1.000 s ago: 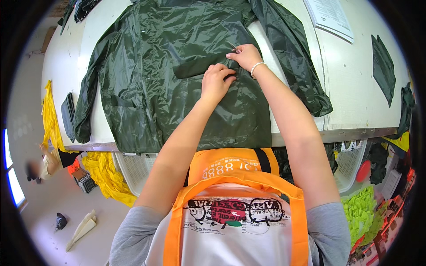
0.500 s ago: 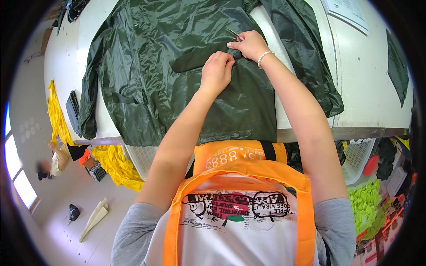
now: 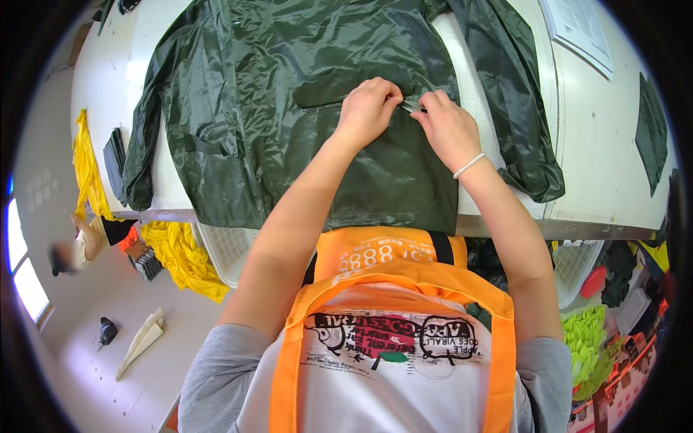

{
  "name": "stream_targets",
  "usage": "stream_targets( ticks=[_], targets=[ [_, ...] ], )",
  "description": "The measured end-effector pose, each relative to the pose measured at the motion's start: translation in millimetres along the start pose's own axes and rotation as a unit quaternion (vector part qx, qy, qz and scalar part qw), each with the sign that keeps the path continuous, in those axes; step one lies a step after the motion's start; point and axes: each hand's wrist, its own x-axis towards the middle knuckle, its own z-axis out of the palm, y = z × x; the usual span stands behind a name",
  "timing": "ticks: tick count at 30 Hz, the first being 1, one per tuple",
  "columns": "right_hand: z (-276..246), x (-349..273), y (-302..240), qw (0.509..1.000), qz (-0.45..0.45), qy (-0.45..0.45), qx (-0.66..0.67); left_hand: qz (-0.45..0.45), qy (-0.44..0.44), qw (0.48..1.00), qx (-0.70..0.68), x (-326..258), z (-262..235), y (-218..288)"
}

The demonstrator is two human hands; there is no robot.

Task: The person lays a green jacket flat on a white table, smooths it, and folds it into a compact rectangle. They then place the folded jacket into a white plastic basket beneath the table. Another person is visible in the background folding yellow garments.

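Note:
A shiny dark green rain jacket [image 3: 274, 159] lies spread on the white table [image 3: 599, 137]. Its long pocket flap [image 3: 321, 90] runs under my left hand [image 3: 369, 110]. The fingertips of that hand are pinched together at the flap's right part, and whatever is between them is too small to make out. Close by on the right, my right hand [image 3: 449, 130] is closed around small metal thread snips [image 3: 410, 107]. Their tips point left, right at my left fingertips. My fingers hide most of the snips.
Paper sheets [image 3: 577, 32] lie at the far right, near a dark green fabric piece [image 3: 651, 133]. Yellow cloth [image 3: 180, 256] and white baskets [image 3: 577, 270] are below the table edge. Lime green cloth [image 3: 586, 339] lies lower right. Another person [image 3: 86, 242] is at the left.
My right hand has come down and right, and the snips have swung from pointing up and away to pointing at my left fingertips. My left hand has shifted slightly right.

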Motion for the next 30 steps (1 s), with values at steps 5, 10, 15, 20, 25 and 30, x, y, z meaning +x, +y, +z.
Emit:
stream_targets(
  ticks=[5,10,15,20,25,30],
  targets=[
    [1,3,-1,0.999,-0.03,0.003,-0.032,0.019,0.01,1.0,0.017,-1,0,-4],
    [-20,-12,-5,0.998,0.032,0.01,0.045,0.027,0.019,0.997,-0.074,-18,-28,5],
    [-102,-84,31,0.949,0.15,0.228,0.158,-0.133,-0.181,0.969,0.106,-166,-115,5],
    [-104,-180,144,0.856,0.386,0.248,0.237,-0.257,-0.326,0.875,0.248,-249,-136,13],
    [-103,-158,96,0.796,0.406,0.197,0.404,-0.082,-0.125,0.977,0.154,-173,-95,75],
    [-142,-108,-3,0.892,0.175,0.13,0.397,0.149,0.011,0.988,-0.024,-88,-59,167]
  ],
)
